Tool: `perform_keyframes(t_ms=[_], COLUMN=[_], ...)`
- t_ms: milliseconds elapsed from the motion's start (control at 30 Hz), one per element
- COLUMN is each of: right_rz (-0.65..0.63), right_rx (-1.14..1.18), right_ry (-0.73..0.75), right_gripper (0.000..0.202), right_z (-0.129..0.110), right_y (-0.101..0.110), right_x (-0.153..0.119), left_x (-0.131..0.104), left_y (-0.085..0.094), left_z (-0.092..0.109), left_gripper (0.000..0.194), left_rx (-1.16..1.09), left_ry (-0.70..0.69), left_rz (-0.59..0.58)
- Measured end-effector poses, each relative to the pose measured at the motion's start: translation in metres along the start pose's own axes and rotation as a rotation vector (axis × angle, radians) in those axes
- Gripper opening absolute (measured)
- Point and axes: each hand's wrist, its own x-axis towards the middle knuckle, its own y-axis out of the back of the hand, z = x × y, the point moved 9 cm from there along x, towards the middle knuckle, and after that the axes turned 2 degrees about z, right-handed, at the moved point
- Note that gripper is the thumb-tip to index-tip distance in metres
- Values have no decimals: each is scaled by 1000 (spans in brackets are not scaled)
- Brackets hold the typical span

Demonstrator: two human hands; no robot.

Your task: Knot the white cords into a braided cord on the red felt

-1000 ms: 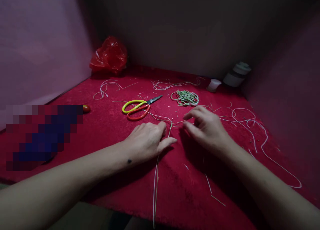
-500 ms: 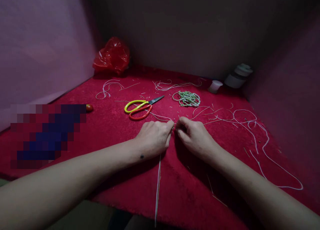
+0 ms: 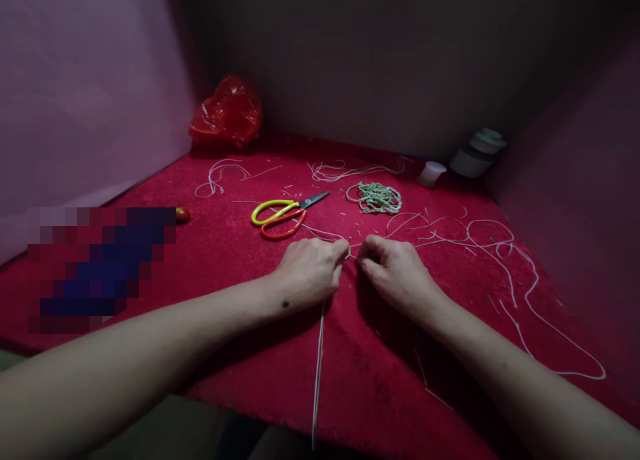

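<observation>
My left hand [image 3: 316,268] is closed in a pinch on thin pale cords [image 3: 318,373], whose ends hang down below it past the table's front edge. A small greenish bit of cord work shows at its fingertips. Just to the right, my right hand [image 3: 393,265] is closed too, its fingers curled on a thin strand running across the short gap from the left fingertips. What lies inside each pinch is mostly hidden. Beyond my left hand lie scissors [image 3: 287,217] with one yellow and one red handle. A bundle of green-and-white braided cord [image 3: 377,198] rests behind my right hand.
Loose pale cord [image 3: 537,273] loops over the right side of the red cloth [image 3: 225,260], with snipped bits scattered about. At the back are a red plastic bag [image 3: 227,117], a white spool [image 3: 431,173] and a tilted pale container [image 3: 477,153]. A blurred-out patch covers the left.
My right hand has drawn slightly right, away from the left fingertips, so the gap between the hands is wider. The whole view has shifted a little.
</observation>
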Motion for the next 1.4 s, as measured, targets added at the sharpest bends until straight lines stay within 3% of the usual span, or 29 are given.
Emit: perform_keyframes(t_ms=[433, 1133, 1267, 1400], right_rz=[-3, -18, -22, -33], right_rx=[34, 21, 29, 38], right_ry=[66, 43, 45, 40], right_gripper=[16, 12, 12, 12], right_z=[4, 5, 5, 3], right_y=[-8, -9, -9, -8], right_x=[-6, -7, -7, -7], left_x=[-6, -5, -3, -2], left_y=[0, 5, 6, 3], left_z=[2, -4, -7, -9], left_gripper=[24, 21, 17, 13], left_rx=[-5, -134, -267, -543], left_ry=[-1, 29, 34, 41], left_rz=[6, 25, 23, -17])
